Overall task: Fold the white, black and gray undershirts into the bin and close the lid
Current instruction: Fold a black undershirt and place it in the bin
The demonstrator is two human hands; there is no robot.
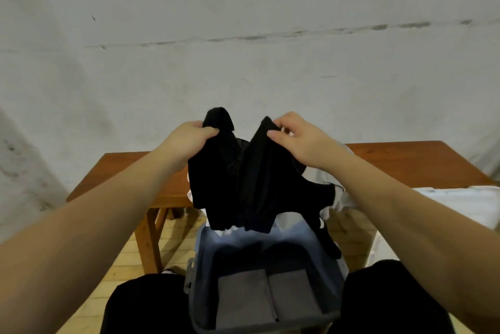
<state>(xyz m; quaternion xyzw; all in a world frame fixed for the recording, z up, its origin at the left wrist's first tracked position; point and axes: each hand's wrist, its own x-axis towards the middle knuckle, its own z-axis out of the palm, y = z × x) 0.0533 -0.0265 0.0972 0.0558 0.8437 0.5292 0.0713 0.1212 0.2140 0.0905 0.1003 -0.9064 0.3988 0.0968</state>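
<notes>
Your left hand (189,139) and right hand (300,139) each pinch an upper edge of the black undershirt (243,187), held above the open bin (267,279). Judged light, limp, non-slip; grip the shoulder seams to fold.

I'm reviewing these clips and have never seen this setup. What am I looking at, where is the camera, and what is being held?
There is no robot here: a person wears one camera on the head, looking forward and down. The left hand and right hand each pinch the top of a black undershirt, holding it up above an open gray-blue bin between the knees. Something gray, seemingly folded, lies inside the bin. Behind stands a wooden table with white cloth on its right side.
</notes>
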